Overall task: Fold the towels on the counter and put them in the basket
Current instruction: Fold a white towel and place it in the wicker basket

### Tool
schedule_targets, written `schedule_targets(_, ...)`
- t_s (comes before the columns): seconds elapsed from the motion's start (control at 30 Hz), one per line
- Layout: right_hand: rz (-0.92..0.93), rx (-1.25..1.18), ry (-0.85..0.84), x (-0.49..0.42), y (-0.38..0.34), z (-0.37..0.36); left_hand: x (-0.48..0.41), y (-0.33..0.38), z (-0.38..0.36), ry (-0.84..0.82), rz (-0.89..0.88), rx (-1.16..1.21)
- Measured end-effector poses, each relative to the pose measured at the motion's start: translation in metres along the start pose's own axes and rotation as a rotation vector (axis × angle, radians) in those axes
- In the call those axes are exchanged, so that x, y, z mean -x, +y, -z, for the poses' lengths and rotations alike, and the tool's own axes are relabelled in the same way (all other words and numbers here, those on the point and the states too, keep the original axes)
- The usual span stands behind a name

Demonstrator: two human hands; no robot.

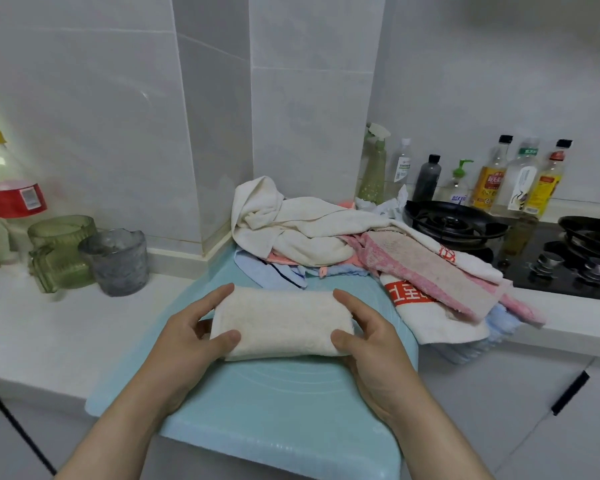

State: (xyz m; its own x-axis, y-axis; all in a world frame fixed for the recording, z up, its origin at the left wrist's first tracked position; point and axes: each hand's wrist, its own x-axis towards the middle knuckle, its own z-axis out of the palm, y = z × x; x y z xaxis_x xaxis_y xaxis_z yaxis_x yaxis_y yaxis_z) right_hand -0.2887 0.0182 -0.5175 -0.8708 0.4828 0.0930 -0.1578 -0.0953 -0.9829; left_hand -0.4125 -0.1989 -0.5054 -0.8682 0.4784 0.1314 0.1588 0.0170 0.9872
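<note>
Left hand (191, 327): curled round the towel's left end, thumb on the near side, fingers on the far side; towel (281, 320): folded, cream, long axis left to right, on the mat (284, 403) at the worktop's (32, 323) front edge, directly between both hands, equally near each; right hand (364, 337): gripping the right end likewise; pile (312, 230): unfolded, behind, toward the back right; basket: not in view.
</note>
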Motion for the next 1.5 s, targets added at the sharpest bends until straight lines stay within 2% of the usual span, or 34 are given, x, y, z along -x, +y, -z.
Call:
schedule_targets(0.17, -0.085, 0.084, -0.008, -0.003, 0.005, 0.004, -0.003, 0.000, 0.002, 0.014, 0.097, 0.009)
schedule_targets(0.4, -0.310, -0.016, 0.040, -0.003, -0.022, -0.005, -0.005, 0.021, 0.000, -0.031, 0.248, -0.017)
schedule_targets(0.57, -0.387, 0.134, 0.055, -0.011, -0.072, -0.015, -0.012, 0.062, 0.003, -0.057, 0.349, 0.003)
schedule_targets(0.67, -0.406, 0.100, 0.111, -0.010, -0.108, -0.018, -0.021, 0.099, 0.005, 0.003, 0.347, 0.066)
schedule_targets(0.77, -0.381, 0.023, 0.197, -0.001, -0.143, -0.015, -0.029, 0.139, -0.004, -0.003, 0.307, 0.111)
schedule_targets(0.93, -0.336, 0.029, 0.287, 0.021, -0.201, 0.008, -0.039, 0.187, -0.032, -0.171, 0.274, 0.126)
schedule_targets(1.07, -0.287, 0.012, 0.345, 0.036, -0.236, 0.041, -0.050, 0.206, -0.068, -0.257, 0.314, 0.193)
schedule_targets(1.3, -0.227, 0.015, 0.460, 0.067, -0.275, 0.111, -0.055, 0.234, -0.151, -0.417, 0.264, 0.207)
schedule_targets(1.5, -0.197, 0.012, 0.511, 0.085, -0.300, 0.188, -0.049, 0.261, -0.235, -0.479, 0.200, 0.197)
